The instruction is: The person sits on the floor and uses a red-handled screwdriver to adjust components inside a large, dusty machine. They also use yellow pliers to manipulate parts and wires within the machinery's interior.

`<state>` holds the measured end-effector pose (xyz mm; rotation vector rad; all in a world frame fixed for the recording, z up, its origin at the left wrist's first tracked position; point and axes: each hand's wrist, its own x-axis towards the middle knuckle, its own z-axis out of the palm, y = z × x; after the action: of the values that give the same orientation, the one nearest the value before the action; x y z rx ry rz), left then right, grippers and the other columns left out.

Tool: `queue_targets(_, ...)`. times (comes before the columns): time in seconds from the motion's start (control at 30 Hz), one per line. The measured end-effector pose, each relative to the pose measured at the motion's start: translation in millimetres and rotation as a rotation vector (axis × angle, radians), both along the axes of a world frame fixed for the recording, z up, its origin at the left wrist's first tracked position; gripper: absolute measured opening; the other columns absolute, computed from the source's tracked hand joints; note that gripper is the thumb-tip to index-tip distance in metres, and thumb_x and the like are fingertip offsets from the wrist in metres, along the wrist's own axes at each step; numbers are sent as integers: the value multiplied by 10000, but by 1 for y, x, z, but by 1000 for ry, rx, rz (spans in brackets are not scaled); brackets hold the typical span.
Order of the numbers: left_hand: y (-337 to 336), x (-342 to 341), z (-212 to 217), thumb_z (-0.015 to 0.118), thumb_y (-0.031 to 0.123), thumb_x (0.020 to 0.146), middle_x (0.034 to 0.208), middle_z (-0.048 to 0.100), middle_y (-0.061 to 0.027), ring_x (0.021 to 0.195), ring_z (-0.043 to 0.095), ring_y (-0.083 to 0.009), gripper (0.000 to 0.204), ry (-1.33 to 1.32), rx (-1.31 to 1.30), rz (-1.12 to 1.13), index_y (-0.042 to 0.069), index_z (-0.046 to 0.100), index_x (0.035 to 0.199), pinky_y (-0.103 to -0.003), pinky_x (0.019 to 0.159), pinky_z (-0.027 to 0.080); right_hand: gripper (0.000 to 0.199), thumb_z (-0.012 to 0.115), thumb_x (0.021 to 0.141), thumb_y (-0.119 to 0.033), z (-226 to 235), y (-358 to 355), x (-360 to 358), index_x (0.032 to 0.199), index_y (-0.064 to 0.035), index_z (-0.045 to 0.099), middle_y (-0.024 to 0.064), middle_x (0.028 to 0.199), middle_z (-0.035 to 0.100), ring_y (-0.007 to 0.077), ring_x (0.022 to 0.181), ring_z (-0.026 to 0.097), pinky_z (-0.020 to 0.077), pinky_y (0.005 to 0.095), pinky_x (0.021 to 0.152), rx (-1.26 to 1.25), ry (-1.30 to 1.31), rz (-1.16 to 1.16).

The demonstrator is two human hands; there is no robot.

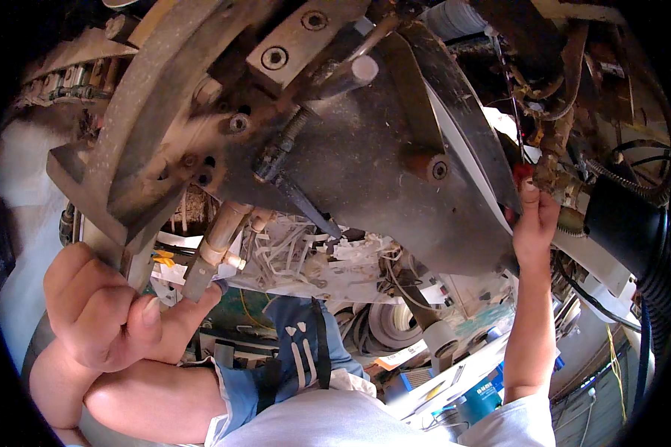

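At the lower left, my left hand point(112, 316) is closed, most of its fingers curled in. One finger reaches toward the lower end of a flat metal bar point(197, 279), below a brass-coloured cylinder point(224, 231). What the curled fingers hold, if anything, is hidden. My right hand point(537, 220) is raised at the right with its fingers closed around a small red part point(523, 176) beside brass fittings. Between my hands stands a large dark metal plate point(365, 156) of a machine, with a threaded rod and black lever point(302, 201) on it.
A heavy curved metal arm point(145, 112) overhangs my left hand. Black corrugated hose point(652, 294) and cables run down the right side. Below the plate lie a heap of pale scrap pieces point(298, 253), ring-shaped rolls point(388, 320) and a teal container point(481, 402).
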<state>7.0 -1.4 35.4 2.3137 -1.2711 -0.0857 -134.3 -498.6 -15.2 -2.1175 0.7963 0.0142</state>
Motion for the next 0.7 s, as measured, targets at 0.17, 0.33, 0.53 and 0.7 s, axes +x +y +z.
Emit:
queue_targets(0.17, -2, 2, -1, 713, 161, 857, 627, 506, -74, 521, 401, -239, 296, 17, -5, -8, 66, 493, 683, -381, 475, 277, 282, 627, 1047, -299, -3, -8, -3, 1157, -45, 676, 4, 1025, 690, 114, 870, 604, 476, 273, 724, -44, 35, 5)
queue_targets(0.33, -4, 1, -3, 722, 158, 848, 617, 498, -74, 512, 394, -236, 301, -6, -39, 0, 67, 489, 680, -381, 469, 270, 441, 607, 1038, -496, -15, -10, -4, 1013, -64, 690, -45, 818, 607, 47, 655, 510, 403, 222, 537, -180, -141, 114)
queue_targets(0.53, 2, 0, 1, 733, 141, 822, 614, 495, -78, 509, 391, -236, 292, 2, -14, 0, 68, 488, 679, -381, 468, 267, 294, 610, 1049, -300, -14, -15, -7, 1102, -19, 674, 36, 1010, 676, 159, 898, 597, 461, 310, 787, -97, -71, 80)
queue_targets(0.7, 0, 1, -3, 730, 127, 813, 616, 498, -80, 508, 388, -241, 280, 21, -13, -9, 67, 490, 681, -382, 469, 265, 232, 595, 1056, -182, -13, -16, -9, 1165, 14, 658, 89, 1110, 705, 211, 1029, 645, 496, 352, 922, -104, -24, 53)
